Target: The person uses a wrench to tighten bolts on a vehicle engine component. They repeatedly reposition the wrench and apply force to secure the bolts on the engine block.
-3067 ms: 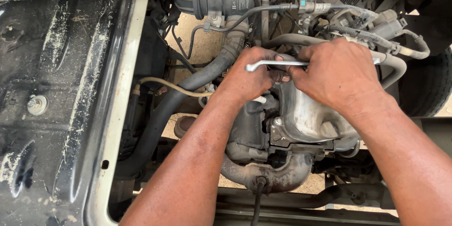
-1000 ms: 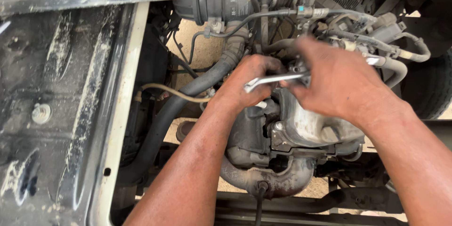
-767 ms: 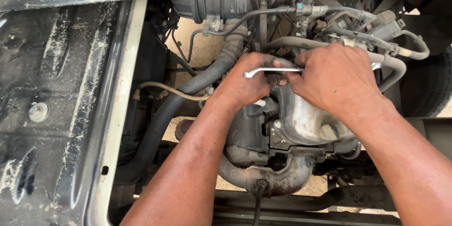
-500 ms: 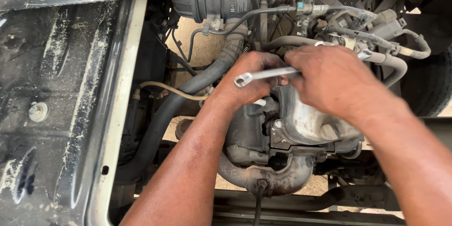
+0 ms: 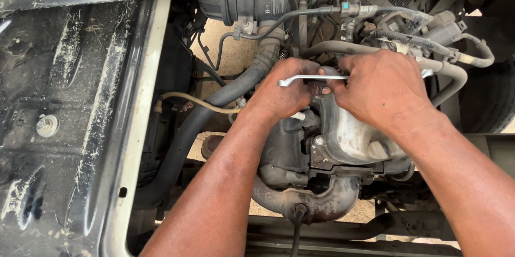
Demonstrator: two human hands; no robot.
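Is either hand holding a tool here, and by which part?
Yes: the right hand grips a metal wrench along its shaft; the left hand rests under its free ring end.

Black hose (image 5: 204, 115), bolt (image 5: 47, 125) on dirty panel (image 5: 64, 75)

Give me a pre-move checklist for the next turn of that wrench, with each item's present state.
1. Right hand gripping the ring wrench shaft: ok.
2. Left hand steadying beneath the shaft: ok.
3. Working end seated on its fastener: cannot tell, hidden behind the right hand.
4. Free ring end clear of the large black hose: ok.
5. Grey hose and wiring crowd the right hand's knuckles: not ok.
6. Metal heat shield cool enough to lean on: cannot tell.
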